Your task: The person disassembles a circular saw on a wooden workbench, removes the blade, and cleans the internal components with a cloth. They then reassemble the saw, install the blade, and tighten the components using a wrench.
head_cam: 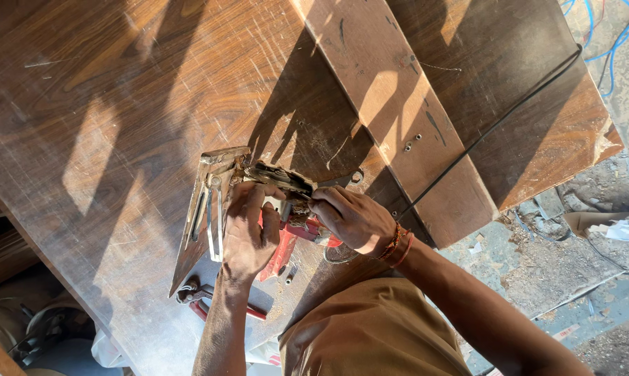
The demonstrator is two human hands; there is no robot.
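A red hand-held power saw [287, 244], with a metal base plate [206, 209], lies on its side on a scratched brown wooden tabletop [120, 125]. My left hand [248, 233] is wrapped over the saw's body beside the plate. My right hand [353, 219] comes in from the right. Its fingertips pinch a dusty metal part at the top of the saw [287, 179]. I cannot tell whether they also hold a small tool. The saw's black cord [495, 125] runs off to the upper right.
Red-handled pliers [200, 298] lie near the table's edge by my left forearm. A lighter plank [398, 104] with screws crosses the top diagonally. On the right is a sawdust-covered floor [558, 264] with blue cables [610, 42].
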